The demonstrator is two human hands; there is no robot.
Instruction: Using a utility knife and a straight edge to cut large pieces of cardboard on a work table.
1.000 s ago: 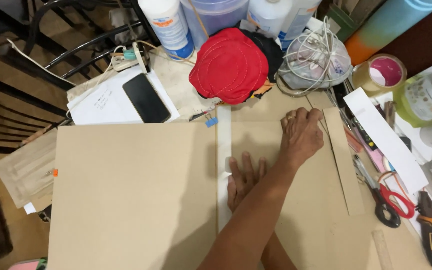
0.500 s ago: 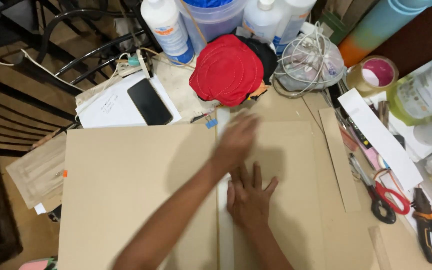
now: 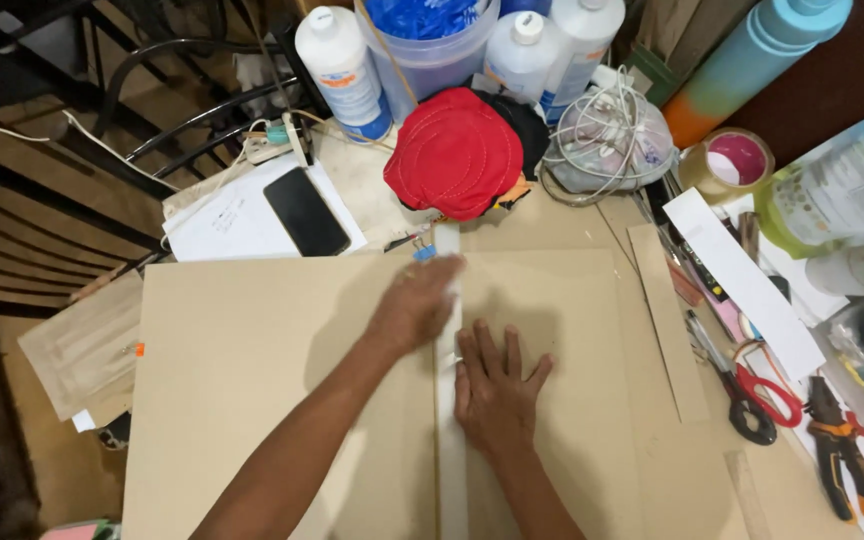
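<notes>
Cardboard sheets (image 3: 282, 400), two of them, lie side by side on the desk, joined by one white tape strip (image 3: 449, 460) whose long axis runs 12 to 6 o'clock, from the red cap down to the bottom edge. Left hand (image 3: 414, 305) is motion-blurred, fingers loosely flat on the strip's upper part; grips nothing that I can see. Right hand (image 3: 497, 390) is fully open, palm down, fingers spread toward 12, pressing the right sheet just beside the strip.

Containers: clear tub (image 3: 432, 40) at 12 holds blue stuff, too unclear to name. White bottles (image 3: 340, 70): three around it.

Singles: red cap (image 3: 452, 152), black phone (image 3: 305, 211) at 10 on papers, tape roll (image 3: 727, 165) at 2, red-handled scissors (image 3: 752, 395) at 3, orange pliers (image 3: 837, 445) at 4.
</notes>
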